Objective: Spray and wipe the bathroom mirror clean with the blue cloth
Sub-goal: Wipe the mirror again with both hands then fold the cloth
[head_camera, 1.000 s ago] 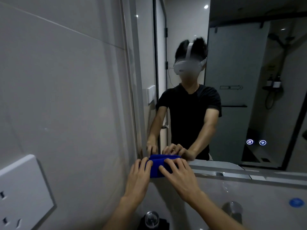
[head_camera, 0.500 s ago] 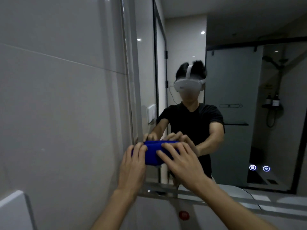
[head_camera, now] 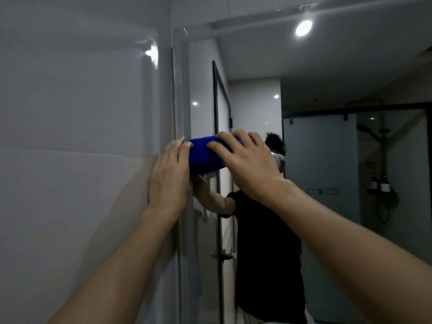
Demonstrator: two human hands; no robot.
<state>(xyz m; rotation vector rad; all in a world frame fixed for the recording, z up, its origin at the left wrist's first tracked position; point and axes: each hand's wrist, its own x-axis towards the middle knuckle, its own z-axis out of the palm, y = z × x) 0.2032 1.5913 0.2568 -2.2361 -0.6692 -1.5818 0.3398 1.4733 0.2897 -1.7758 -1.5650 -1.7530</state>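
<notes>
The folded blue cloth (head_camera: 203, 155) lies flat against the bathroom mirror (head_camera: 327, 160), close to the mirror's left edge. My left hand (head_camera: 169, 176) presses on the cloth's left end with straight fingers, partly over the mirror frame. My right hand (head_camera: 245, 164) lies flat on the cloth's right part, fingers spread and pressing it to the glass. The hands cover most of the cloth. No spray bottle is in view.
A glossy white tiled wall (head_camera: 77, 160) fills the left side, meeting the mirror frame (head_camera: 178, 101). The mirror reflects a person in a black shirt, a dark-framed door, a shower enclosure and ceiling lights.
Both hands have slid the cloth upward along the mirror's left edge, from just above the counter to about head height. The view tilted up; the counter and socket left the frame.
</notes>
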